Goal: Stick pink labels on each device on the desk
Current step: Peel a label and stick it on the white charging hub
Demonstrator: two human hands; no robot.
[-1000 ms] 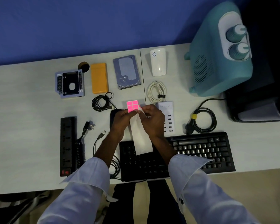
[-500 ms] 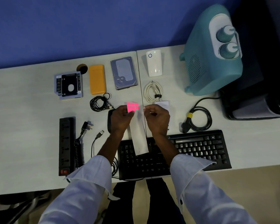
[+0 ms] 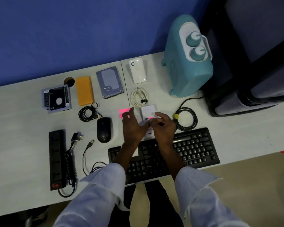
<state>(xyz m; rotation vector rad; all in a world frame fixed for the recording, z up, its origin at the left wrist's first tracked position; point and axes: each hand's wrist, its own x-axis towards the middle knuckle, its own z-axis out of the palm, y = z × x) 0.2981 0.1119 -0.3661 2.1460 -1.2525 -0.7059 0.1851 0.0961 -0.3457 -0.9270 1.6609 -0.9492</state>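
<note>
Pressing seems imminent: the right hand [image 3: 162, 126] pinches a single pink label [image 3: 150, 118] low over the white charging hub [image 3: 148, 110], which lies at 12 o'clock of the keyboard [image 3: 195, 145] and is judged the device now being tagged. The left hand [image 3: 132, 128] lies over the label sheet [image 3: 124, 112] at 9 o'clock of the hub, presumably so stock is within reach. Its fingers look spread, but blur hides whether they grip the sheet.

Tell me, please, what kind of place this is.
Probably an office or IT work area: a pale desk against a blue wall, laid out with a black keyboard, a bare hard drive and a power strip.
</note>
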